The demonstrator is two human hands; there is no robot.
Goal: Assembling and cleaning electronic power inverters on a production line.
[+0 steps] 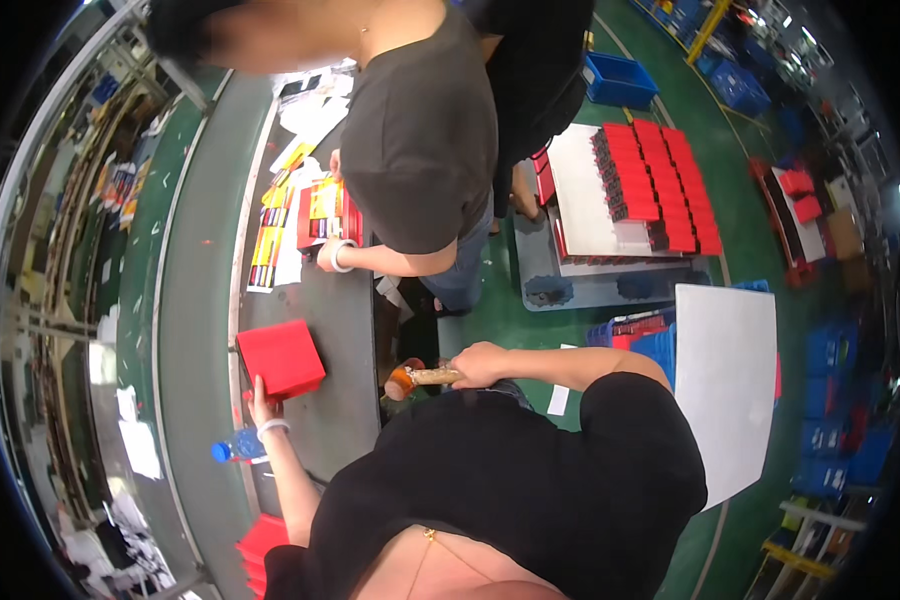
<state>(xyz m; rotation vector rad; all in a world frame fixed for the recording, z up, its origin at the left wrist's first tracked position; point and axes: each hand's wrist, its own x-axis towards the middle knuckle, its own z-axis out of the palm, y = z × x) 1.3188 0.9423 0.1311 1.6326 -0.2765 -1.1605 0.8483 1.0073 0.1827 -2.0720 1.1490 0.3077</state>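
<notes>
My left hand [261, 406] grips the near edge of a red box-shaped part [282, 358] on the dark workbench, a finger laid up against its side. A white band circles that wrist. In front of my body, my right hand [480, 365] is closed round the pale wooden handle of a mallet [401, 382]. The mallet's orange-brown head points left, beside the bench edge and apart from the red part. What lies under the red part is hidden.
A blue-capped bottle [236, 447] lies left of my left forearm, above stacked red parts [260, 552]. A co-worker [415, 140] handles a red part with yellow labels ahead. To the right are a pallet [545, 290] of red parts and a white board [725, 390].
</notes>
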